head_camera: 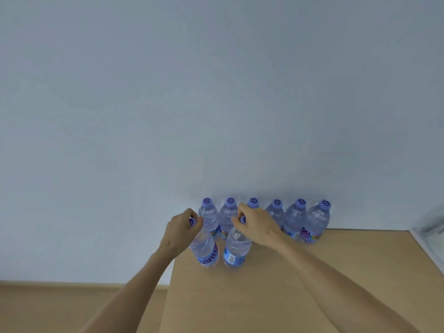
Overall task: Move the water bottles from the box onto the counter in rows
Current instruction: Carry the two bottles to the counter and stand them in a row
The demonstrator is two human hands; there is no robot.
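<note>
Head view: the left hand [181,228] and right hand [258,224] each clench a grip on a water bottle's cap, left bottle [205,248] and right bottle [236,247], starting a second row on the table [288,272] before the back row [295,218]. Next, I judge: release, fetch more.

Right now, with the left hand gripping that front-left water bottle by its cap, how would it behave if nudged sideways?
The front-left water bottle looks full, so probably heavy for its size. Tall and narrow, already tilted under the left hand, it might tip. Its thin ribbed plastic likely flexes when squeezed.
</note>
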